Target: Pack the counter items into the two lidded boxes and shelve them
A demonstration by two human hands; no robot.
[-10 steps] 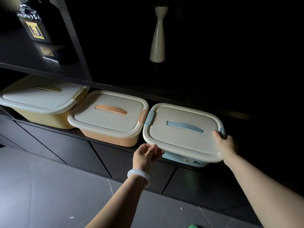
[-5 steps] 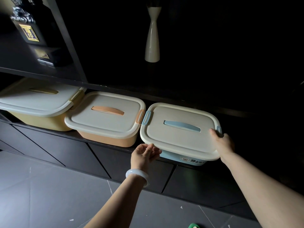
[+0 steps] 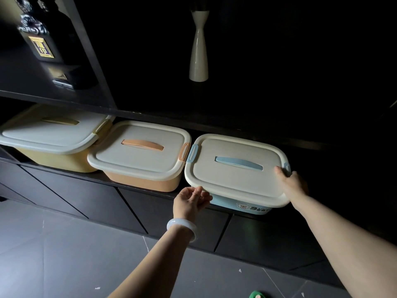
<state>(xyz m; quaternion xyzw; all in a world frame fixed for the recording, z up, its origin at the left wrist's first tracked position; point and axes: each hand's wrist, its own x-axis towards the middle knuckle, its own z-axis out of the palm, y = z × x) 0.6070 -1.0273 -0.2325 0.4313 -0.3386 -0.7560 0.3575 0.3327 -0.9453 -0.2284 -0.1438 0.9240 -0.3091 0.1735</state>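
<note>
The blue box [image 3: 236, 171] lies long axis crosswise on the shelf [image 3: 150, 191], right hand [image 3: 290, 182] gripping its far edge, left hand [image 3: 191, 203] loosely cupped under its near corner. The orange box [image 3: 139, 155] touches it beyond the left hand.

A dark shelf [image 3: 137, 186] is carrying three lidded boxes: the blue box [image 3: 236, 168] is sitting between the left hand [image 3: 190, 202] and right hand [image 3: 290, 183], the orange box [image 3: 139, 155] just beyond the left hand, the yellow box [image 3: 53, 143] farthest out.

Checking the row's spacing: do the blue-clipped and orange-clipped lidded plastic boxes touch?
Touching, it seems: in the head view the blue box's side clip meets the orange box's side clip, with no visible gap.
</note>
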